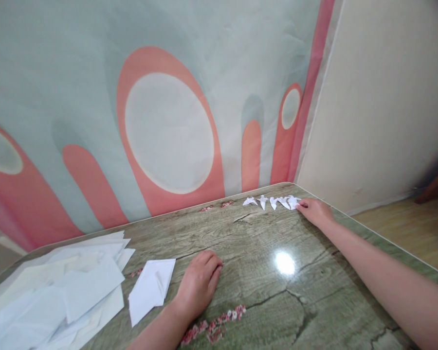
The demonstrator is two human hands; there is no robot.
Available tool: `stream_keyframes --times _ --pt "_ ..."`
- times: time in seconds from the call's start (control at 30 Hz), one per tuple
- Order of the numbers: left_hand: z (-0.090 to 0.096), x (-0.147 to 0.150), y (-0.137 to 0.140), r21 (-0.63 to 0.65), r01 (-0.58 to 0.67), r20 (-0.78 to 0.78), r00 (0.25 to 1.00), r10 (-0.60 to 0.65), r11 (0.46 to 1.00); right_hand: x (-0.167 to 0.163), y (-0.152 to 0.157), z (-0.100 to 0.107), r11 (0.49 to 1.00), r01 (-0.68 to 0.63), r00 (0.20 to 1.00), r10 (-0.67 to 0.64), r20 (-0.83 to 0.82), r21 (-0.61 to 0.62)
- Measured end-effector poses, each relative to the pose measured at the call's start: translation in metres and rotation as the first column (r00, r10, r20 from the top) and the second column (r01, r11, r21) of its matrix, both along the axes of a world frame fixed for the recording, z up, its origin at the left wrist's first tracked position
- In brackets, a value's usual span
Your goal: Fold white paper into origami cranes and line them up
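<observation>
My right hand (pixel 317 212) reaches to the far right of the table. Its thumb and fingers pinch the end of a folded white paper crane (pixel 293 201), the last one on the right of a row. Several more small paper cranes (pixel 263 201) lie along the far edge to its left, the rightmost ones close together. My left hand (pixel 201 277) rests on the table near the middle, its fingers curled together and nothing visible in them. Just left of it lie a few white paper sheets (pixel 148 289), cut with slanted edges.
A large loose pile of white paper (pixel 91 287) covers the table's left side. The wood-patterned table (pixel 255 253) has printed flowers and a bright light reflection. Behind it stands a wall covering (pixel 219 43) with pink arches; a plain wall (pixel 379 97) is at right.
</observation>
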State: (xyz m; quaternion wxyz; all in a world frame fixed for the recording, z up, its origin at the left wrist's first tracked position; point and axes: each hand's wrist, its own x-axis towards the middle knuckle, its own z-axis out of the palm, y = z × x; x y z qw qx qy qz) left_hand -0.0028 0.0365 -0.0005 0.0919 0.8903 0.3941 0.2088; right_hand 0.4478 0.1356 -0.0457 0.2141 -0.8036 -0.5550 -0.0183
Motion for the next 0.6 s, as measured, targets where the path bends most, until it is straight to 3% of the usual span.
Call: stream_keyframes --times 0.37,0.6 --pt "0.0014 0.0002 -0.0001 0.008 0.004 -0.003 1.0 -0.004 1.0 0.0017 -0.0042 0.002 1.0 -0.025 0.998 0.025 -0.065 0.01" --pt "0.0017 0.0008 0.0005 0.02 0.009 0.008 1.0 -0.009 1.0 -0.0031 -0.0039 0.0074 0.994 0.052 0.997 -0.045 -0.069 0.092"
